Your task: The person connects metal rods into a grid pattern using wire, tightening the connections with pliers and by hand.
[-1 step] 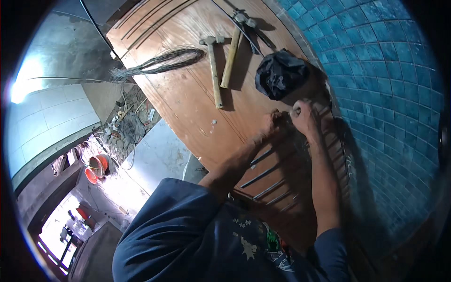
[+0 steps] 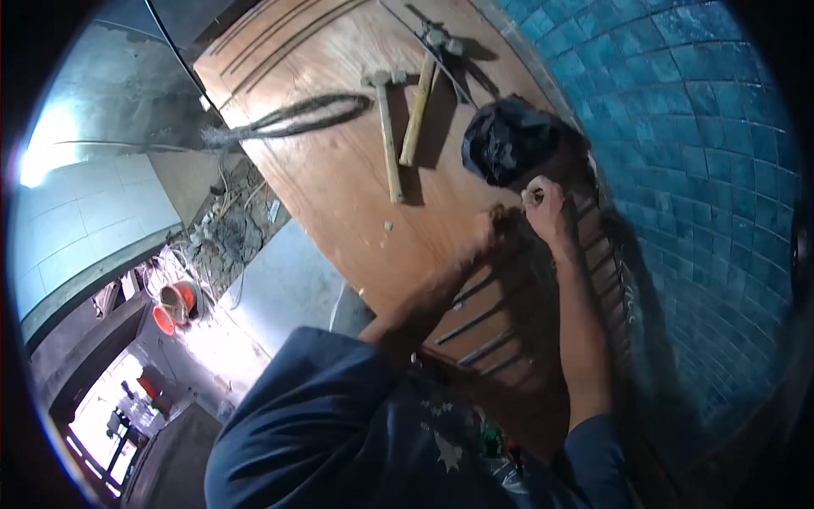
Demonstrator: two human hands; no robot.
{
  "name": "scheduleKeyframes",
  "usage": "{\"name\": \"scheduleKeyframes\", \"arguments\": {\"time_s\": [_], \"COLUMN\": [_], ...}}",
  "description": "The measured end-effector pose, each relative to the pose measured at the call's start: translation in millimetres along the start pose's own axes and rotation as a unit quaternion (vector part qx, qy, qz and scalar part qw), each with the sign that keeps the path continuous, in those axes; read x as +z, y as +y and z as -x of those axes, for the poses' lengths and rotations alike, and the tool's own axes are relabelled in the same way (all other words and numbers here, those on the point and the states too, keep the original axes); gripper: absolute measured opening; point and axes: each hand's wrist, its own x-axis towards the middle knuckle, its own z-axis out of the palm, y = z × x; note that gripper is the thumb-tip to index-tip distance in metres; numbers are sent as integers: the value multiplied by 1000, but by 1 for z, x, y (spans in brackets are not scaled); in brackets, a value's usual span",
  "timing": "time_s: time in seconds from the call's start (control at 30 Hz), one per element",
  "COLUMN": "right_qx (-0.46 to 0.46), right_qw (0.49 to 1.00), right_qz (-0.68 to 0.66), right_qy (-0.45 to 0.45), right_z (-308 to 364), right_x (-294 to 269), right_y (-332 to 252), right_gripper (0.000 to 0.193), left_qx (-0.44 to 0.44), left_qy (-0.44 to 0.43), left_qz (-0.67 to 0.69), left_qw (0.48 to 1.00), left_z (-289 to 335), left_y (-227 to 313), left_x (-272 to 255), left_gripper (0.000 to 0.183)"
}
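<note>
My left hand (image 2: pixel 500 222) is over the wooden board (image 2: pixel 339 225), its fingers dark and smeared by motion. Close to its right, my right hand (image 2: pixel 544 205) is curled into a ring, thumb against fingers. What it grips, if anything, is too small to make out. Below the hands, several thin dark metal bars (image 2: pixel 475 321) lie side by side across the board, partly in shadow. Just beyond the hands sits a crumpled black plastic bag (image 2: pixel 506 142). Farther up lie two hammers with wooden handles, one hammer (image 2: pixel 388 140) left of the other hammer (image 2: pixel 415 114).
A looped bundle of thin dark wire (image 2: pixel 309 114) overhangs the board's left edge. Long rods (image 2: pixel 280 42) lie at its far end. A blue tiled surface (image 2: pixel 678 144) borders the right side. Rubble (image 2: pixel 233 229) and orange buckets (image 2: pixel 174 304) are down to the left.
The board and everything on it sit slightly lower in the picture. My left hand has shifted slightly, still blurred. The right hand stays curled.
</note>
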Motion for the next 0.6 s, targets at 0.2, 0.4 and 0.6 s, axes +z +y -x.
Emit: {"name": "scheduleKeyframes", "arguments": {"time_s": [0.2, 0.4, 0.6], "right_qx": [-80, -68, -1], "right_qw": [984, 991, 997], "right_qz": [-159, 39, -26], "right_qy": [23, 106, 76], "right_z": [-111, -192, -211], "right_x": [41, 143, 216], "right_y": [-83, -100, -127], "right_gripper": [9, 29, 62], "left_qx": [-116, -172, -181], "left_qy": [-85, -77, -75], "left_qz": [-35, -32, -31], "left_qw": [989, 982, 980], "left_z": [-15, -17, -6], "left_y": [48, 54, 50], "left_x": [-23, -29, -23], "left_gripper": [38, 36, 35]}}
